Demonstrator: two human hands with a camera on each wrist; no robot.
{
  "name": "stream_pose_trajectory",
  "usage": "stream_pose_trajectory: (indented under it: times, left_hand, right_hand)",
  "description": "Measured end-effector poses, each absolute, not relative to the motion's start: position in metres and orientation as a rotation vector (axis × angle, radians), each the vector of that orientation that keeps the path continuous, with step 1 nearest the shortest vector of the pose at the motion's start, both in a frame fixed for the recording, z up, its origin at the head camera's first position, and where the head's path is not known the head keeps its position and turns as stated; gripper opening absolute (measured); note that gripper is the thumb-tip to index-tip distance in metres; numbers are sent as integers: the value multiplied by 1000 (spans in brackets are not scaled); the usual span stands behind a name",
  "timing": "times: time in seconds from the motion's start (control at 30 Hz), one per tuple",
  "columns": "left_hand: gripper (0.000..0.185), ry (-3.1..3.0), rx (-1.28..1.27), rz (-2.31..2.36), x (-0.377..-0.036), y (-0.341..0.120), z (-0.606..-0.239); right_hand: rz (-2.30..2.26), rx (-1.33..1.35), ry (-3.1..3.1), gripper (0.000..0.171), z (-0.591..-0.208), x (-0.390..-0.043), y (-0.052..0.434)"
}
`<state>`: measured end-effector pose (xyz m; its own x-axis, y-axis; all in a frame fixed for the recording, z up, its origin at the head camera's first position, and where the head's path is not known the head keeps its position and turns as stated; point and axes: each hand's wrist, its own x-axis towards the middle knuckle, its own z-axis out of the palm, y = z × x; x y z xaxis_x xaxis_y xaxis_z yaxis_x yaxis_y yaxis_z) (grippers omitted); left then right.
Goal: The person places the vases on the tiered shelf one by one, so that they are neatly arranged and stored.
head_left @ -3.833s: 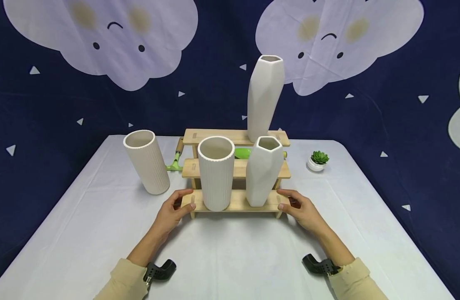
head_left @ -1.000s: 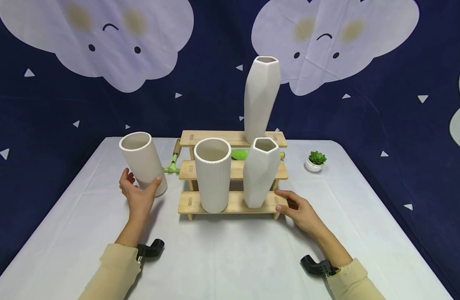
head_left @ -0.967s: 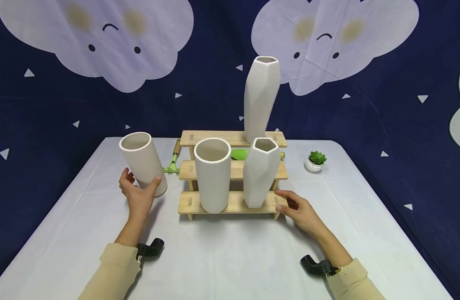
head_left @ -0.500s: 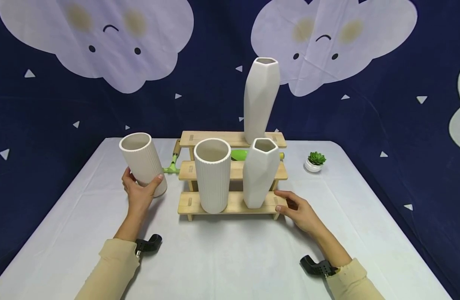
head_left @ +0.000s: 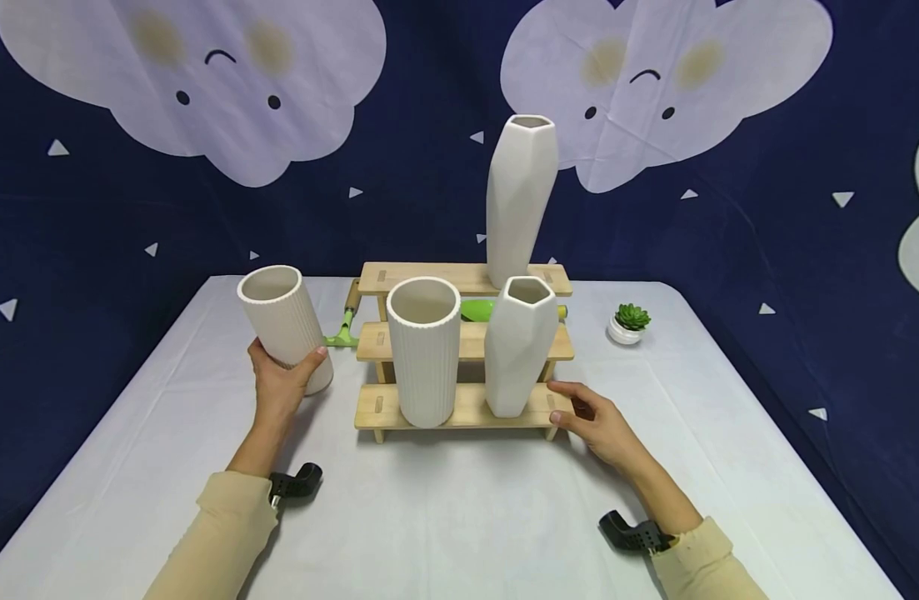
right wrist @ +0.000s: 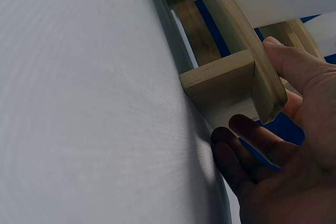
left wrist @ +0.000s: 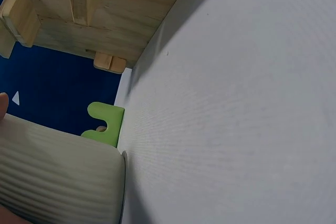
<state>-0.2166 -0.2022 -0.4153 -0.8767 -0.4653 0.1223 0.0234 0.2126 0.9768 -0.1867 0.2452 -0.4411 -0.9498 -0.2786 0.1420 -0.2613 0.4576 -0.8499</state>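
Observation:
At the left of the table my left hand [head_left: 277, 386] grips the lower part of a ribbed white vase [head_left: 282, 321], thumb on its near right side and the other fingers round its left, partly hidden. The vase [left wrist: 63, 166] stands on the cloth in the left wrist view. My right hand [head_left: 597, 421] holds the right end of the lowest board of a three-tier wooden stand [head_left: 470, 404]; in the right wrist view the thumb lies on the board's edge. A second ribbed vase [head_left: 426, 358] and a faceted white vase [head_left: 521, 350] stand on that board.
A tall faceted vase [head_left: 521, 200] stands on the top board. Behind the stand lie a green tool with a wooden handle [head_left: 345, 325] and another green piece [head_left: 476, 310], partly hidden. A small potted succulent [head_left: 630, 323] sits at the right on the white-covered table [head_left: 466, 517].
My left hand has left the stand's left end and moved left to the ribbed vase, where its fingers have drawn closer round the base. My right hand has stayed at the stand.

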Motion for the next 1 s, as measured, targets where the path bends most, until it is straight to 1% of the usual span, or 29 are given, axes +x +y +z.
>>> stream_pose_trajectory:
  times: [0.5,1.0]
  left_hand:
    - [89,-2106,416,-1693,-221,-204,-416]
    - [88,-2095,419,-1733,-217,-205,-413]
  right_hand:
    - [-1535,-487,2676,45,-441,-188,246]
    - [-1541,-488,2683,44,-442,-187,246]
